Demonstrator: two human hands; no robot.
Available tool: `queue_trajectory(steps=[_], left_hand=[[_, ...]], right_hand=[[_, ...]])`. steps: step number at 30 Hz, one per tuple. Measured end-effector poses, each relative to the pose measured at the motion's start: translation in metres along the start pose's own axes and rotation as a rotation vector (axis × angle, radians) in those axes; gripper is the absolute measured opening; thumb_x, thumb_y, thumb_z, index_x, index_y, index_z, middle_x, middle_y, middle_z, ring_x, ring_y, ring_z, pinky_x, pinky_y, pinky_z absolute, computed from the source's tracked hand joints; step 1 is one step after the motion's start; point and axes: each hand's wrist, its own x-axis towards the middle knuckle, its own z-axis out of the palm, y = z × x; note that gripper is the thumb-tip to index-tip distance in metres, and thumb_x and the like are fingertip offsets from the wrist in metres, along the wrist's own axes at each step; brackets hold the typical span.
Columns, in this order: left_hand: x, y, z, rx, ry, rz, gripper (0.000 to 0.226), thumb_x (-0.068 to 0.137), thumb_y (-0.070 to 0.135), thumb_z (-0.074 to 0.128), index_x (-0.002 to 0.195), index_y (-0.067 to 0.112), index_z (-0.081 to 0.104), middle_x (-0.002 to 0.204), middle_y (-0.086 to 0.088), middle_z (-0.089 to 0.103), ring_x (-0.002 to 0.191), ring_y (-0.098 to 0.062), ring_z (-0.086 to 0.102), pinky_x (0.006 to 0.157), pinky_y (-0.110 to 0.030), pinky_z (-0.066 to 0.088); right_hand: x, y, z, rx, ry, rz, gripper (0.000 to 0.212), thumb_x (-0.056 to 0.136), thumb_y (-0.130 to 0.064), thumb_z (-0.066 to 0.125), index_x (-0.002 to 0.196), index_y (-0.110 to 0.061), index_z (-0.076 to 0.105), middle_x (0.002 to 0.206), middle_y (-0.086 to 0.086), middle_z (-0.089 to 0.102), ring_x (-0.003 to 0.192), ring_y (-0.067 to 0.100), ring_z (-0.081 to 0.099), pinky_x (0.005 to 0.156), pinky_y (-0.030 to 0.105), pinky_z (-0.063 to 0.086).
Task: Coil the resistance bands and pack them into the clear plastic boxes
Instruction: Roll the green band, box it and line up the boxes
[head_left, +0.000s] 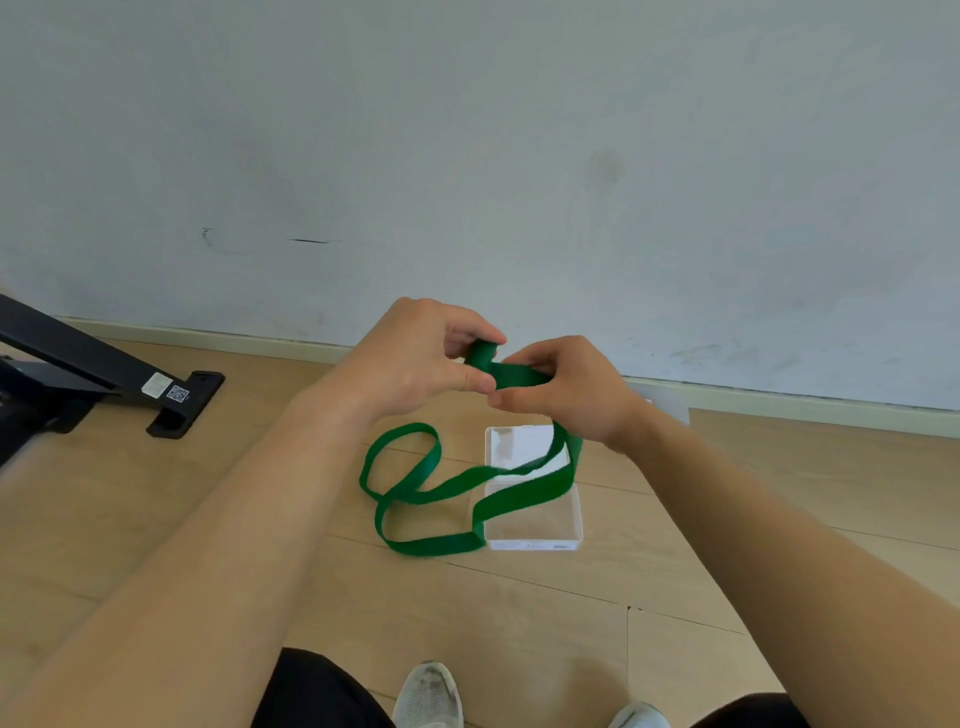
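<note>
left hand (415, 353): pinches the small rolled end of the green band (498, 493) | right hand (566, 389): pinches the band just beside the roll | band: hangs down and loops on the floor (519, 623), lying across the open clear box (535, 525) | black stand (104, 374): far left

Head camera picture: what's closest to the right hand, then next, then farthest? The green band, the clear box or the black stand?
1. Green band: pinched in the right hand itself.
2. Clear box: lying open just below that hand.
3. Black stand: far off at the left edge.
</note>
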Motion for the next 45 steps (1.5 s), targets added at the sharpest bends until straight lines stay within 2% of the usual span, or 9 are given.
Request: queue_trajectory(steps=[2,6,10,15,20,25,28,35,45], left_hand=[[0.000,0.006,0.006,0.156,-0.058,0.020,0.050,0.073,0.016,0.090,0.119,0.029,0.073,0.116,0.011,0.071,0.104,0.005,0.063,0.091,-0.001,0.041],[-0.003,0.014,0.014,0.383,-0.104,0.037,0.045,0.077,0.025,0.087,0.119,0.030,0.071,0.114,0.009,0.073,0.112,-0.010,0.065,0.098,-0.030,0.051],[-0.008,0.019,0.019,0.564,-0.113,0.059,0.035,0.079,0.030,0.085,0.110,0.029,0.071,0.094,0.005,0.068,0.086,-0.015,0.062,0.068,-0.024,0.047],[-0.010,0.017,0.018,0.592,-0.102,0.071,0.048,0.077,0.033,0.085,0.123,0.029,0.070,0.106,0.003,0.073,0.098,-0.016,0.064,0.083,-0.031,0.052],[-0.017,-0.013,0.016,-0.137,0.020,0.051,0.059,0.071,0.021,0.091,0.122,0.034,0.066,0.113,0.010,0.074,0.113,-0.009,0.066,0.107,-0.037,0.049],[-0.017,-0.010,0.034,-0.986,0.156,0.046,0.046,0.077,0.011,0.079,0.120,0.008,0.066,0.101,-0.011,0.073,0.072,-0.023,0.065,0.088,-0.048,0.054],[-0.015,-0.005,0.031,-1.049,0.169,0.047,0.050,0.078,0.014,0.080,0.124,0.004,0.063,0.091,-0.008,0.073,0.070,-0.022,0.064,0.083,-0.041,0.055],[-0.017,0.002,0.023,-0.752,0.229,0.049,0.043,0.073,0.030,0.086,0.110,0.015,0.068,0.087,-0.011,0.075,0.069,-0.019,0.067,0.079,-0.041,0.055],[-0.026,-0.019,-0.017,-0.297,0.061,0.015,0.039,0.071,0.018,0.090,0.106,0.019,0.072,0.094,0.005,0.080,0.096,-0.009,0.074,0.102,-0.031,0.051]], right_hand=[[-0.001,0.002,-0.005,0.049,-0.132,0.109,0.015,0.078,-0.017,0.083,0.072,-0.012,0.071,0.060,0.001,0.056,0.056,0.013,0.051,0.059,0.024,0.040],[-0.002,0.003,-0.011,0.262,-0.336,0.252,0.023,0.077,-0.022,0.079,0.083,-0.004,0.065,0.068,0.007,0.050,0.056,0.013,0.045,0.060,0.026,0.034],[-0.003,0.002,-0.002,0.289,-0.218,0.256,0.042,0.081,-0.051,0.076,0.066,-0.013,0.068,0.065,0.002,0.057,0.053,0.013,0.044,0.052,0.022,0.037],[0.000,0.003,0.016,0.347,-0.199,0.206,0.033,0.091,-0.035,0.073,0.074,-0.008,0.069,0.065,0.007,0.057,0.051,0.015,0.041,0.048,0.021,0.034],[-0.001,0.001,0.022,0.568,-0.201,0.129,0.035,0.101,-0.032,0.058,0.076,-0.007,0.060,0.064,0.003,0.054,0.052,0.014,0.042,0.055,0.023,0.035],[0.004,-0.010,0.033,0.976,-0.189,0.073,0.031,0.095,-0.042,0.057,0.084,-0.014,0.064,0.067,-0.001,0.053,0.049,0.008,0.042,0.056,0.022,0.035],[0.006,-0.015,0.034,1.071,-0.190,0.038,0.033,0.091,-0.048,0.058,0.088,-0.015,0.064,0.068,-0.003,0.050,0.049,0.007,0.040,0.055,0.021,0.034],[0.007,-0.017,0.038,0.984,-0.178,0.045,0.037,0.095,-0.050,0.055,0.090,-0.014,0.062,0.065,-0.002,0.052,0.050,0.009,0.043,0.055,0.023,0.036],[0.002,-0.019,0.017,0.141,-0.266,0.064,0.064,0.096,-0.062,0.047,0.055,-0.014,0.054,0.051,0.004,0.052,0.049,0.015,0.045,0.058,0.021,0.041]])
